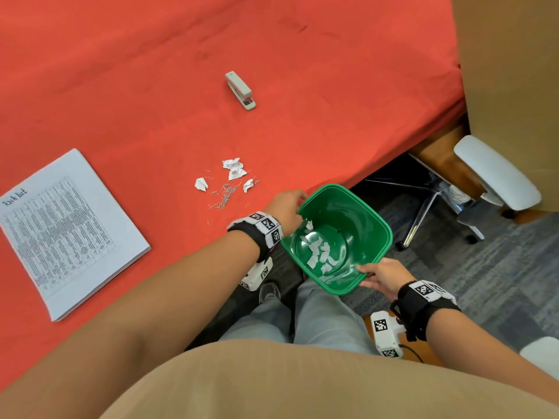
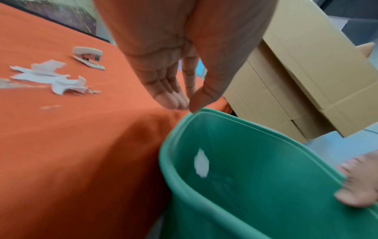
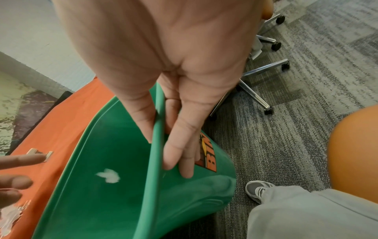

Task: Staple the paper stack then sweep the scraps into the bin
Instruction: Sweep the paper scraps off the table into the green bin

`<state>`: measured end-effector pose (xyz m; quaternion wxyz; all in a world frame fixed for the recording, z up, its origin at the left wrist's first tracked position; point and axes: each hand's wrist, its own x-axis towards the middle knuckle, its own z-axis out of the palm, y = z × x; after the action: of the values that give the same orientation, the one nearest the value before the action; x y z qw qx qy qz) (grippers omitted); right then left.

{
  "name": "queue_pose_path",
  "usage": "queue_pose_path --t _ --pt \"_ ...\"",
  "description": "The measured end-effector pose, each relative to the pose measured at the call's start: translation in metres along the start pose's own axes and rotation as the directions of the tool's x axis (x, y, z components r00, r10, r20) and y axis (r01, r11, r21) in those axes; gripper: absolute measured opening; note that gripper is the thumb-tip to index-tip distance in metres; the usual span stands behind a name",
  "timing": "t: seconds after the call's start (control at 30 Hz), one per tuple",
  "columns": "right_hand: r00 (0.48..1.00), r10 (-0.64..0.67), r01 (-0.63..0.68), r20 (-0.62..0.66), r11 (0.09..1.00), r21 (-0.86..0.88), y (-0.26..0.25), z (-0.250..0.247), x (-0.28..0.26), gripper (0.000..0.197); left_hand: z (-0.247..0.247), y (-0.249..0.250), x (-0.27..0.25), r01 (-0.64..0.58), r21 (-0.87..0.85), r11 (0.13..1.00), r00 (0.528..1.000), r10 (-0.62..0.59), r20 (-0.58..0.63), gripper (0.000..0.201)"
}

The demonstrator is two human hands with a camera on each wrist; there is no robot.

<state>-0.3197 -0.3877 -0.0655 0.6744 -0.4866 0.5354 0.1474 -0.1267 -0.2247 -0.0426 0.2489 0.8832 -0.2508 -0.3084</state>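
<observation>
A green bin hangs just below the table's near edge, with several white scraps lying in its bottom. My right hand grips its near rim, thumb inside and fingers outside. My left hand hovers open at the table edge over the bin's far-left rim, fingers straight and holding nothing. One scrap is falling inside the bin. More paper scraps and loose staples lie on the red tablecloth beyond my left hand. The stapler sits farther back. The paper stack lies at the left.
The red cloth table fills the left and far side. Cardboard boxes stand at the right. An office chair with a metal wheeled base stands on grey carpet beside the bin. My legs and shoe are below the bin.
</observation>
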Motion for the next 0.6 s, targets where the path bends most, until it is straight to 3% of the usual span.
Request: queue_pose_path --t 0.1,0.2,0.37,0.5,0.6 --pt "1.0 -0.006 0.006 0.004 1.0 0.001 0.001 -0.001 0.002 0.031 -0.027 -0.02 0.017 0.054 0.096 0.994 0.978 -0.033 -0.206 0.041" --pt "1.0 -0.007 0.007 0.002 1.0 0.015 0.002 -0.001 0.004 0.03 -0.057 -0.048 0.035 0.172 0.18 0.969 0.938 -0.105 -0.33 0.056" --pt "1.0 -0.01 0.01 0.02 0.999 0.034 0.002 0.0 0.004 0.032 -0.088 -0.081 0.051 0.283 0.119 0.952 0.921 -0.234 -0.311 0.057" --pt "1.0 0.0 0.0 0.009 0.999 0.032 0.003 0.0 0.006 0.034 -0.089 -0.094 0.059 0.262 0.206 0.943 0.948 -0.211 -0.236 0.054" --pt "1.0 0.006 -0.006 0.009 1.0 0.03 0.002 0.0 0.005 0.033 -0.085 -0.098 0.06 0.275 0.25 0.928 0.944 -0.211 -0.254 0.043"
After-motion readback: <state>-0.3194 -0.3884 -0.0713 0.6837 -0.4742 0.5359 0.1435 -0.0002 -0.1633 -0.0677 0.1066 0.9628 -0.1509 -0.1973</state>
